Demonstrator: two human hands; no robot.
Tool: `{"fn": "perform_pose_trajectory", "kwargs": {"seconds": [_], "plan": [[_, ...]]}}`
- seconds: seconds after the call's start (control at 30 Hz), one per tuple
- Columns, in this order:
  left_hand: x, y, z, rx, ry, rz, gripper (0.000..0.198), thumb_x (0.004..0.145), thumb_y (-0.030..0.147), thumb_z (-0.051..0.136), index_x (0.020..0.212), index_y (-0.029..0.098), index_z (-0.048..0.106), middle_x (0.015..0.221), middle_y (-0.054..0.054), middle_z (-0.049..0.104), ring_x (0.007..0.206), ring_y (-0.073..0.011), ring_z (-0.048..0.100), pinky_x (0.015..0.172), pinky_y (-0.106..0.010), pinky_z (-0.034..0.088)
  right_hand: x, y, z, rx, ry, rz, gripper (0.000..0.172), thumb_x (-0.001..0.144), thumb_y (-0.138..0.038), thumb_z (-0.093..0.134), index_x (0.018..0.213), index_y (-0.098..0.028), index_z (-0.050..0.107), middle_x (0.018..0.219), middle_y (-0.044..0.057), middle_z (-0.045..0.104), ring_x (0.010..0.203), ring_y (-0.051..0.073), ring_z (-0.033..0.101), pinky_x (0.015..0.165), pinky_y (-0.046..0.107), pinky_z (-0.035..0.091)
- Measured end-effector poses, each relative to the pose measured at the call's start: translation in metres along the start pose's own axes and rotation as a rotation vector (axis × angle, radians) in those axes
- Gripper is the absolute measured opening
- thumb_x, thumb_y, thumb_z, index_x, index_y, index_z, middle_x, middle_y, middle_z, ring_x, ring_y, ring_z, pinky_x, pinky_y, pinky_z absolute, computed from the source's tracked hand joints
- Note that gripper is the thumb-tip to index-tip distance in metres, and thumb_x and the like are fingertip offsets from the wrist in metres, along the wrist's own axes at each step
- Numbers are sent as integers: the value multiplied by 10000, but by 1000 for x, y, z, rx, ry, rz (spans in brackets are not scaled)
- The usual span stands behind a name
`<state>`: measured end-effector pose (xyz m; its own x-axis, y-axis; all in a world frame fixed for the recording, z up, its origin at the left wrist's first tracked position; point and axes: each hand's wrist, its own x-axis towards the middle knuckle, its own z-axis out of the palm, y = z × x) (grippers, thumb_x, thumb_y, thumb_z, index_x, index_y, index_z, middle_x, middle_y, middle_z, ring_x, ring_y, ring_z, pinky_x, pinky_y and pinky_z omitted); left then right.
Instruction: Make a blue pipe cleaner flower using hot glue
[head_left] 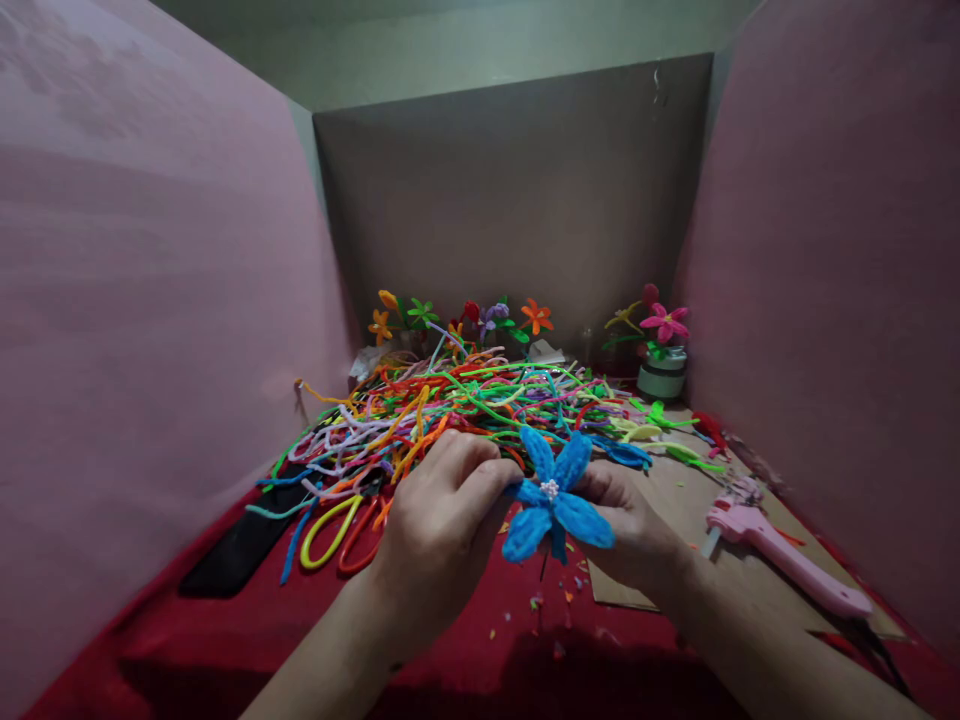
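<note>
A blue pipe-cleaner flower (568, 462) with a small pale centre faces me, and a thin dark stem shows below it. My left hand (448, 505) is closed, thumb and forefinger pinching the tip of its left petal. On the other side, my right hand (626, 515) is closed behind the right petals; its fingertips are partly hidden by the flower but seem to hold it. Just beyond both hands lies a tangled heap of coloured pipe cleaners (480, 390).
A pink glue gun (795, 560) rests on cardboard (675, 500) at right. Scissors with yellow and red handles (330, 530) lie left, beside a black flat object (240, 550). A small pale-green pot (661, 375) with flowers stands at back right. Pink panels flank the red-covered table.
</note>
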<state>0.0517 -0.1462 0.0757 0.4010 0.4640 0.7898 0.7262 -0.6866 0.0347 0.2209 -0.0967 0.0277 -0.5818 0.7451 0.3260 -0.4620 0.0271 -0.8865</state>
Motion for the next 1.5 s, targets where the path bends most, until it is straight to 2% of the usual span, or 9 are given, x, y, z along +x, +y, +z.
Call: {"fn": "perform_pose_trajectory", "kwargs": {"seconds": [0.13, 0.27, 0.5, 0.73, 0.93, 1.03, 1.17, 1.3, 1.5], "plan": [[-8, -2, 10, 118, 112, 81, 228, 750, 68, 583, 950, 177, 568, 813, -52, 590, 746, -166, 502, 653, -317, 435, 1, 1, 0, 5, 61, -59, 125, 710, -280, 688, 708, -156, 692, 569, 8, 625, 471, 74, 510, 468, 202, 432], [-10, -5, 18, 47, 118, 4, 222, 766, 64, 553, 963, 165, 566, 849, -68, 578, 781, -171, 524, 661, -313, 456, 1, 2, 1, -25, 88, -107, 84, 701, -245, 696, 712, -162, 692, 571, -5, 607, 497, 73, 487, 482, 205, 412], [-3, 8, -8, -118, 147, -228, 273, 798, 45, 486, 1015, 191, 567, 1005, -61, 525, 955, -166, 510, 781, -293, 453, 1, 2, -1, -175, 149, -153, 118, 772, -257, 628, 825, -171, 688, 621, 9, 615, 550, 91, 504, 522, 221, 419], [-5, 25, 5, 166, 149, 74, 236, 727, 65, 598, 949, 145, 598, 804, -59, 592, 769, -185, 492, 713, -350, 396, -6, 2, 8, -265, 88, -183, 223, 838, -277, 543, 1023, -209, 647, 821, 27, 640, 750, 132, 554, 737, 276, 452], [-8, 29, 26, 328, 197, 158, 158, 745, 88, 555, 890, 88, 617, 748, -90, 624, 751, -217, 506, 771, -431, 342, -10, 7, 9, -330, 183, -216, 214, 814, -214, 572, 1015, -223, 645, 789, -2, 606, 737, 120, 515, 697, 236, 441], [-6, 30, 23, 256, 161, 177, 186, 743, 66, 541, 910, 95, 617, 762, -88, 621, 757, -212, 502, 767, -419, 353, -9, 4, 6, -347, 214, -219, 195, 812, -216, 574, 989, -214, 655, 722, -10, 579, 693, 109, 490, 660, 218, 432], [8, 26, -5, -93, 22, -43, 291, 762, 6, 480, 978, 160, 600, 892, -72, 600, 842, -178, 522, 731, -320, 417, -9, -3, 6, -344, 164, -204, 188, 840, -279, 536, 944, -202, 672, 626, -23, 522, 575, 79, 430, 573, 198, 406], [36, 14, -26, -348, -48, -400, 169, 797, 167, 536, 947, 197, 609, 901, -38, 616, 815, -151, 564, 685, -257, 453, -11, -7, 9, -254, 32, -166, 230, 832, -336, 545, 959, -192, 673, 609, -17, 526, 551, 73, 440, 525, 191, 395], [59, -8, -11, -965, -564, -795, 197, 682, 215, 662, 864, 153, 623, 650, 4, 608, 524, -87, 527, 496, -203, 410, -9, -8, 10, -148, -92, -84, 218, 793, -334, 596, 896, -176, 704, 601, 0, 581, 555, 80, 515, 490, 180, 406]]}}
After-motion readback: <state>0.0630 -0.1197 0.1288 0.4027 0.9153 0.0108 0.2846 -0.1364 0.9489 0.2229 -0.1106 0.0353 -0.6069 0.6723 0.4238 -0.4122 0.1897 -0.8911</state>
